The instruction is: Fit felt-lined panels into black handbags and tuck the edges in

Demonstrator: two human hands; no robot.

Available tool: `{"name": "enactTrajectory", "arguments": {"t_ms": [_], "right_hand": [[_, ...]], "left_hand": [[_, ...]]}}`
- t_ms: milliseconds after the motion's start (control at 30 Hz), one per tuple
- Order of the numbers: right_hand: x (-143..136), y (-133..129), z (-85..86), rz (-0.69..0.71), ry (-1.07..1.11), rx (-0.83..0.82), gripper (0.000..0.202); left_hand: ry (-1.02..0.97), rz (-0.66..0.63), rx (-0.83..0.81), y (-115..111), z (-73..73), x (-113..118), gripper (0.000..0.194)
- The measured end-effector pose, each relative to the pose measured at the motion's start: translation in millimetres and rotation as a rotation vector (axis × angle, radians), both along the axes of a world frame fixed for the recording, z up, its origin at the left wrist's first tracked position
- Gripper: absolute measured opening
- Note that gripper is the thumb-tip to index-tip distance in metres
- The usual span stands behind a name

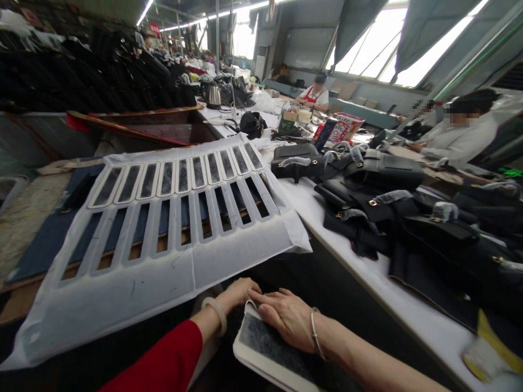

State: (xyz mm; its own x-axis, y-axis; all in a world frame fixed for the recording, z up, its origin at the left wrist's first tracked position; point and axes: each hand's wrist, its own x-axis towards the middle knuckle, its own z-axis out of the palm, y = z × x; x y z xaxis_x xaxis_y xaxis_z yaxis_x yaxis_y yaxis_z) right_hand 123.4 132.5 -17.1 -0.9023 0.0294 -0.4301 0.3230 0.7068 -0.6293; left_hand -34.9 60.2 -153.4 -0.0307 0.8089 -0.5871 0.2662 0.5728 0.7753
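A long panel point(263, 338), dark and fuzzy inside a cream border with rounded corners, lies slanted at the bottom centre. My right hand point(288, 316) is over its far end, thumb on the dark face and the other fingers over the edge. At the panel's far left corner, my left hand point(241, 289) has its fingers bent together, their tips partly hidden behind my right hand. Ahead lies a whitish sheet point(163, 277) with long cut-out slots. Along its far side sits a row of similar cream-edged dark panels point(166, 178).
Black bags point(379, 198) with wrapped handles crowd the white table point(347, 250) on the right. Black items point(93, 73) are piled at the back left, near a steel kettle point(213, 97). Co-workers sit farther back, one in a red apron point(311, 98). Something yellow and white point(490, 348) lies at lower right.
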Motion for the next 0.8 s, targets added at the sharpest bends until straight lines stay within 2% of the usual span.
{"name": "enactTrajectory", "arguments": {"t_ms": [133,267,333,400,533,633,800], "right_hand": [[13,5,0.6,-0.072,-0.012,-0.041,0.056],[31,14,1.2,-0.114,-0.007,-0.209,0.061],[41,18,1.1,-0.105,0.012,-0.239,0.06],[48,19,0.7,-0.109,0.004,-0.226,0.059],[49,16,-2.2,-0.141,-0.022,-0.159,0.061],[42,16,-5.8,-0.141,-0.007,-0.178,0.057],[43,27,-7.7,-0.12,0.034,-0.302,0.053]], "left_hand": [[0.11,-0.003,0.047,1,46.9,-16,0.035],[-0.01,-0.086,0.068,-4,99.6,-10,0.053],[-0.06,-0.175,0.043,-4,120.5,-2,0.05],[-0.076,-0.25,0.016,-1,134.9,5,0.044],[-0.061,-0.34,-0.028,11,145.2,8,0.038],[-0.075,-0.386,-0.07,17,142.9,2,0.038],[-0.052,-0.42,-0.108,16,135.5,-9,0.05]]}}
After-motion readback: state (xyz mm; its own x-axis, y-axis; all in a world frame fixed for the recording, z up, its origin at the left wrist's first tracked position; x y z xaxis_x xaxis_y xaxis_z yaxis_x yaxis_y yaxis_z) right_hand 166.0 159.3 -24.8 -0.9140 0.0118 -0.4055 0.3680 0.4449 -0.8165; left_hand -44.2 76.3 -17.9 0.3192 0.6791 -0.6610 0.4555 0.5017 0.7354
